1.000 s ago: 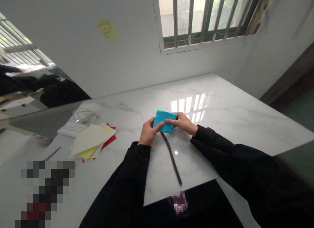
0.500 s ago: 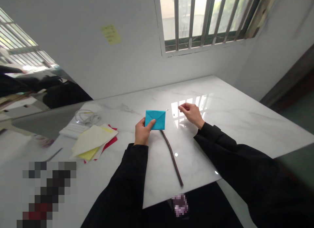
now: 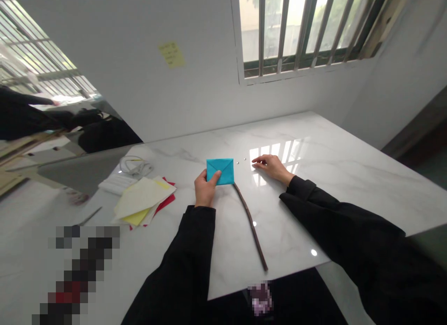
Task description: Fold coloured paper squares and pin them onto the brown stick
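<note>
The hands are well apart. The left hand [image 3: 206, 189] grips the lower left corner of a square of teal folded paper [image 3: 220, 171], with the thumb lying across its face, and the right hand [image 3: 272, 168] lies open and palm down on the white marble surface [image 3: 349, 185], its fingers pointing toward the paper without touching it. The paper is creased into an envelope-like shape with diagonal folds and sits near the middle of the surface; whether it is pressed down or slightly lifted is hard to tell. A thin dark twig [image 3: 251, 227] runs from just at its lower right corner toward the near edge of the surface. Two tiny metallic beads [image 3: 240, 160] lie between the paper and the right fingertips. Further left lies a loose stack of cream, yellow and red paper sheets [image 3: 143, 199], with a white pad [image 3: 113, 184] and a coiled white cable [image 3: 136, 166] just behind it. A yellow sticky note [image 3: 171, 54] is on the wall, beside a barred window [image 3: 300, 31].
</note>
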